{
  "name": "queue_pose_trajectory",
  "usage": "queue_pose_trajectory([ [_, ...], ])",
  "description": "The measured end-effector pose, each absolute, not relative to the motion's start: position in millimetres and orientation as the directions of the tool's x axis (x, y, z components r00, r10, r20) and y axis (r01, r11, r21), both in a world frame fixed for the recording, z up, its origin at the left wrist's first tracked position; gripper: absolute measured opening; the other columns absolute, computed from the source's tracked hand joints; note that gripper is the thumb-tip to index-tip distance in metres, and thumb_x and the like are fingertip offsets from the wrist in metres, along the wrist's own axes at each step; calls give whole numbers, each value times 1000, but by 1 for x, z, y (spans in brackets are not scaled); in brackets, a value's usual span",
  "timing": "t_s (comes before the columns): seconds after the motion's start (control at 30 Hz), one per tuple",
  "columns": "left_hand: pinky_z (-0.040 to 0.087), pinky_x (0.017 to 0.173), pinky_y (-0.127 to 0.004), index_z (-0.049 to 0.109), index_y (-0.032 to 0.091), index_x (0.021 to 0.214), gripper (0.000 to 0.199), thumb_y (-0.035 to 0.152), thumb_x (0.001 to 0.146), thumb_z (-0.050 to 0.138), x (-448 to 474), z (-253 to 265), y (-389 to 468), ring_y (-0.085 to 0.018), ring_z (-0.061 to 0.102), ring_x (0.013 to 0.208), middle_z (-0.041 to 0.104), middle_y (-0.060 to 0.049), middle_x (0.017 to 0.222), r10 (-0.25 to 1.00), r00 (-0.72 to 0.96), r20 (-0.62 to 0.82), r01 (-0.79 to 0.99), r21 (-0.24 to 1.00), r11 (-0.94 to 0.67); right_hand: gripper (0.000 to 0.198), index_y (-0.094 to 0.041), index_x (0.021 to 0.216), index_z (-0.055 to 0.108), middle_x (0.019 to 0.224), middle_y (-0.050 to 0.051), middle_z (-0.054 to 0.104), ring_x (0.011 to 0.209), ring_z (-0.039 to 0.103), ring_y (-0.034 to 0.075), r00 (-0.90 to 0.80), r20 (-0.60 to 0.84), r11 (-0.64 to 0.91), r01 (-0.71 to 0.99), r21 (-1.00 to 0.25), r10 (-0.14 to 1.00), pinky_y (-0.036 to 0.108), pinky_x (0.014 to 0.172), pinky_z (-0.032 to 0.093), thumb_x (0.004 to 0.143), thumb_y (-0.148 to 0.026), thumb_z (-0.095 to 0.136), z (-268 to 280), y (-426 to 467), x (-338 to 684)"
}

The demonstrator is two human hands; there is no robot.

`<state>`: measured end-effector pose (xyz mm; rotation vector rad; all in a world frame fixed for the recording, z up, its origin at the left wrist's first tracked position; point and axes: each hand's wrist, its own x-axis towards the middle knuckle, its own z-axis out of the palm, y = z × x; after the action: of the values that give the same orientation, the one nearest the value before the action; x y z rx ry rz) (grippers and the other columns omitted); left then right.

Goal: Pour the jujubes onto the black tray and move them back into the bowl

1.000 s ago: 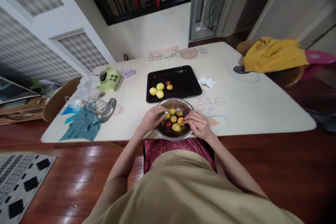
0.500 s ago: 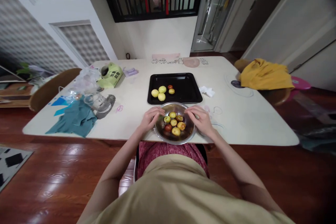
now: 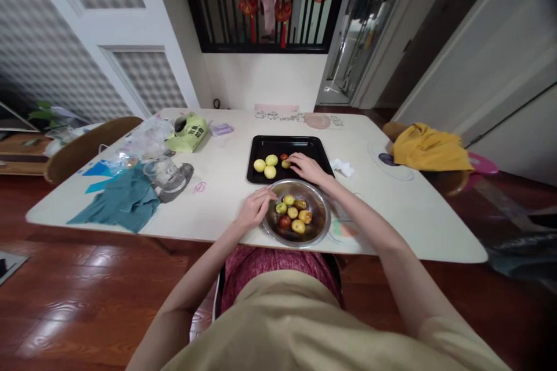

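Observation:
A round metal bowl (image 3: 319, 217) stands at the table's near edge, with several yellow, green and reddish-brown fruits (image 3: 298, 226) inside. My left hand (image 3: 256, 207) grips the bowl's left rim, fingers over the edge. Just beyond is a black tray (image 3: 300, 145). Three pale yellow-green fruits (image 3: 270, 172) lie in its left half, beside a small red fruit (image 3: 284, 157) and a brownish-yellow fruit (image 3: 285, 164). My right hand (image 3: 308, 167) is over the tray, its extended fingers at the brownish-yellow fruit. Whether they touch it is unclear.
On the table's left lie a teal cloth (image 3: 124, 200), a clear plastic container (image 3: 167, 174) and a green box (image 3: 191, 130). Crumpled white tissue (image 3: 343, 167) sits right of the tray. A yellow cloth (image 3: 429, 148) hangs over a chair at the right.
My right hand has left the bowl's right rim and moved forward over the tray to the brownish-yellow fruit. My left hand stays at the bowl. The camera view has tilted slightly upward.

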<state>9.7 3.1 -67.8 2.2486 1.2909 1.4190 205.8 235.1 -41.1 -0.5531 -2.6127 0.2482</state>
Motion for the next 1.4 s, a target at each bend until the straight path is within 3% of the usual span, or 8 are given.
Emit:
queue_pose_trajectory([
  [0.37,58,115,-51,75,18,106,48,34,116,31,9,-66,1,-23,78,107,81,-13,106,736,175,654,570,542,-618,27,-21,125,70,123,12,69,114,68,25,-840,347,908,380,-175,418,39,96,62,99,-19,66,-52,250,201],
  [0.7,55,118,-53,77,18,104,53,40,116,30,5,-66,1,-24,77,108,80,-13,106,754,194,628,569,554,-608,32,-19,124,68,123,14,68,113,68,28,-816,359,881,349,-318,453,43,102,58,92,-18,65,-56,243,215],
  [1.03,59,111,-48,76,18,107,49,37,115,31,6,-64,-4,-25,75,111,79,-14,110,755,136,642,605,550,-576,26,-21,125,70,121,12,67,107,69,26,-667,598,872,172,-458,445,40,94,60,99,-26,67,-14,160,239],
  [1.23,60,99,-41,74,19,109,43,33,115,34,6,-64,-7,-24,73,112,77,-14,113,734,95,673,655,513,-555,23,-22,126,70,122,11,71,114,71,25,-849,458,893,36,-449,264,39,101,59,103,-25,66,-13,84,234],
  [1.4,59,96,-38,72,19,109,40,32,115,35,6,-65,-7,-22,73,108,76,-12,109,716,98,691,680,479,-555,23,-19,123,71,122,12,72,110,73,26,-913,338,931,104,-349,229,37,94,60,100,-17,69,-29,68,223],
])
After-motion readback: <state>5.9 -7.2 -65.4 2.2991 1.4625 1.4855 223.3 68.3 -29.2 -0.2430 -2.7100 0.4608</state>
